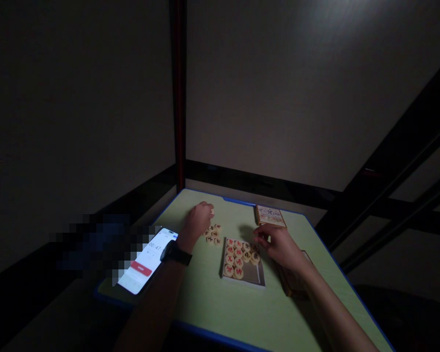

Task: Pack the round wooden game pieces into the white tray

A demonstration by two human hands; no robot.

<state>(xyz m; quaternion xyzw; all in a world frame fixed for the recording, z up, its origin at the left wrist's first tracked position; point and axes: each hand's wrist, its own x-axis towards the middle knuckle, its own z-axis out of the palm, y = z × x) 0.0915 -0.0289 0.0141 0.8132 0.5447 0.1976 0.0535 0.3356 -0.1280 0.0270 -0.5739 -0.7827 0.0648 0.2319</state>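
My left hand, with a dark watch on its wrist, is closed at the far left of the table. A pale Chinese chess piece shows at its fingertips. Just nearer lies a loose group of Chinese chess pieces with black characters. To the right, a shallow box holds rows of round pieces, red-marked ones on the left and black-marked ones at the upper right. My right hand hovers at the box's far right corner, fingers curled together; whatever they may hold is hidden.
A phone with a lit timer screen lies at the table's left. A printed box stands at the back right. Another brown box part lies under my right forearm. The green table has a blue edge, with walls behind.
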